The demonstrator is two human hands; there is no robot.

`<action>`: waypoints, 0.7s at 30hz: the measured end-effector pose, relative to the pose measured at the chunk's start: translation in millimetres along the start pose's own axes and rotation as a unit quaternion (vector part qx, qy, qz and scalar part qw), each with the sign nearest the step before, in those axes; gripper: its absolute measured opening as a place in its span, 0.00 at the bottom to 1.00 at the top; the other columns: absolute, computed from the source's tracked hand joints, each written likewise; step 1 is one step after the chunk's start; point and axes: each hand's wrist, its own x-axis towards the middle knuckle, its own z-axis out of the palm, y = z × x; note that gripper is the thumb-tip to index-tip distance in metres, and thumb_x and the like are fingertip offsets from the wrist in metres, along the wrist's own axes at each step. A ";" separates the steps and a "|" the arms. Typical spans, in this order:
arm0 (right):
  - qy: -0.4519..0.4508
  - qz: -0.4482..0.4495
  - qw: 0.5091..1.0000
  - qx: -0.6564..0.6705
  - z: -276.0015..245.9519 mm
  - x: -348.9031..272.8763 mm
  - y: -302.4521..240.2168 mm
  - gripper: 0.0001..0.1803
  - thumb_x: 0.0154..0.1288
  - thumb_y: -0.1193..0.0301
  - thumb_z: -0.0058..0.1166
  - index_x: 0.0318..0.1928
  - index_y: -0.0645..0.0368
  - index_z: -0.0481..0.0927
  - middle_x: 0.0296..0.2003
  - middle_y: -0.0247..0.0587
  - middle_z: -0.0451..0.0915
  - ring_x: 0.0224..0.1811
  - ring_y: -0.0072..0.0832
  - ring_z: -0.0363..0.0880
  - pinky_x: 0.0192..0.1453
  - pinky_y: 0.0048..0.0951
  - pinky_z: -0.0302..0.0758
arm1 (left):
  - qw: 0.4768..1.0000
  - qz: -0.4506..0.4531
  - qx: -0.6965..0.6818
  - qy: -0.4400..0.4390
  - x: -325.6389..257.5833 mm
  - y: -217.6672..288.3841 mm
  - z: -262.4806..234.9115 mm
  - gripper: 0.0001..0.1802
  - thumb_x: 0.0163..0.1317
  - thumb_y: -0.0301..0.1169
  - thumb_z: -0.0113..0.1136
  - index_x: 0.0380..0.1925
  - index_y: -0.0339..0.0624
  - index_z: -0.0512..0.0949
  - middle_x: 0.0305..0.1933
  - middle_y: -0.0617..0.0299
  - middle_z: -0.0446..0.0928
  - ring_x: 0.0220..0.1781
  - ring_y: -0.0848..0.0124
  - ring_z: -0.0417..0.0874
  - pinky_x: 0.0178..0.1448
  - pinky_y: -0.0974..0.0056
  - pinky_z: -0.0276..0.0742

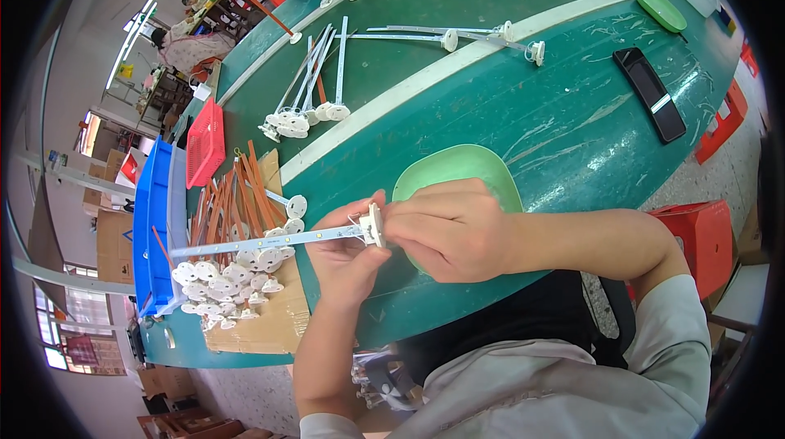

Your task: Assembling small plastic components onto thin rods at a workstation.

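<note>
Clamping a slim silver metal strip (270,241) by its round white plastic base (374,225) in left fingers (372,257), right fingers (421,230) bunched alongside, hold unclear. Seemingly midway; apparently pending leftward of the fingers: heaped orange white-based strips (237,273).

Strip (245,246): looks metal, smooth. Its cap (373,226): matt plastic. Bowl (458,163): smooth plastic. Tabletop (572,141): glossy, scuffed. Phone (644,87): glossy face. Basket (204,145), bin (152,218): plastic. Sheet (257,339): matt cardboard. Shirt (572,394): matt, creased cloth.
</note>
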 end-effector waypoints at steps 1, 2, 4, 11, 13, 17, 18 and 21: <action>-0.001 -0.001 1.000 0.000 -0.2 0.3 2.2 0.11 0.47 0.81 0.65 0.35 0.63 0.82 0.33 0.42 0.84 0.27 0.35 0.84 0.28 0.30 0.80 | 1.000 0.001 -0.001 0.000 1.5 1.4 0.1 0.32 0.47 0.22 0.78 0.55 0.31 0.76 0.56 0.44 0.79 0.61 0.58 0.80 0.65 0.54 0.77; -0.002 -0.016 1.000 0.006 -0.6 1.7 6.5 0.11 0.47 0.81 0.65 0.35 0.63 0.83 0.33 0.42 0.84 0.28 0.35 0.84 0.29 0.30 0.80 | 1.000 -0.012 0.010 -0.005 4.1 4.3 -0.7 0.32 0.48 0.22 0.78 0.55 0.31 0.76 0.57 0.44 0.79 0.61 0.58 0.81 0.65 0.55 0.77; -0.004 -0.032 0.999 0.017 -0.2 4.1 10.6 0.11 0.48 0.80 0.66 0.35 0.63 0.83 0.33 0.42 0.84 0.28 0.35 0.84 0.29 0.30 0.80 | 0.999 -0.024 0.023 -0.005 5.3 7.6 -4.8 0.32 0.48 0.22 0.77 0.55 0.30 0.76 0.57 0.45 0.79 0.60 0.59 0.81 0.65 0.56 0.77; -0.082 -0.003 0.996 0.025 -7.3 9.3 14.9 0.10 0.52 0.76 0.65 0.37 0.57 0.84 0.26 0.38 0.81 0.26 0.35 0.81 0.29 0.33 0.77 | 0.986 -0.109 0.113 -0.061 11.4 22.4 -5.3 0.29 0.51 0.23 0.74 0.55 0.31 0.76 0.59 0.46 0.78 0.58 0.63 0.82 0.64 0.57 0.77; -0.106 0.004 0.994 0.030 -11.2 7.9 16.6 0.11 0.52 0.76 0.66 0.38 0.56 0.84 0.25 0.38 0.81 0.26 0.36 0.81 0.29 0.34 0.76 | 0.982 -0.145 0.098 -0.068 13.0 20.7 -4.9 0.27 0.54 0.19 0.70 0.56 0.31 0.76 0.58 0.49 0.79 0.57 0.65 0.82 0.63 0.59 0.77; -0.143 0.006 0.990 0.017 -9.8 11.5 17.3 0.11 0.49 0.77 0.69 0.36 0.58 0.85 0.28 0.40 0.84 0.26 0.35 0.84 0.29 0.32 0.78 | 0.975 -0.160 0.128 -0.084 17.1 38.1 -0.3 0.25 0.57 0.17 0.67 0.57 0.31 0.76 0.56 0.52 0.80 0.57 0.66 0.81 0.63 0.60 0.78; -0.128 0.007 0.992 0.021 -9.4 12.4 15.2 0.12 0.49 0.77 0.69 0.37 0.58 0.85 0.30 0.41 0.85 0.26 0.36 0.83 0.29 0.32 0.78 | 0.973 -0.158 0.141 -0.087 16.9 45.6 3.6 0.24 0.58 0.17 0.66 0.57 0.31 0.76 0.56 0.52 0.80 0.57 0.66 0.81 0.63 0.60 0.78; -0.112 0.065 0.990 0.060 -10.4 18.3 6.6 0.12 0.50 0.79 0.66 0.39 0.60 0.83 0.33 0.43 0.85 0.28 0.37 0.84 0.30 0.34 0.79 | 0.958 -0.165 0.226 -0.067 23.9 75.2 -2.0 0.23 0.59 0.18 0.66 0.57 0.33 0.76 0.51 0.55 0.82 0.53 0.70 0.83 0.59 0.63 0.80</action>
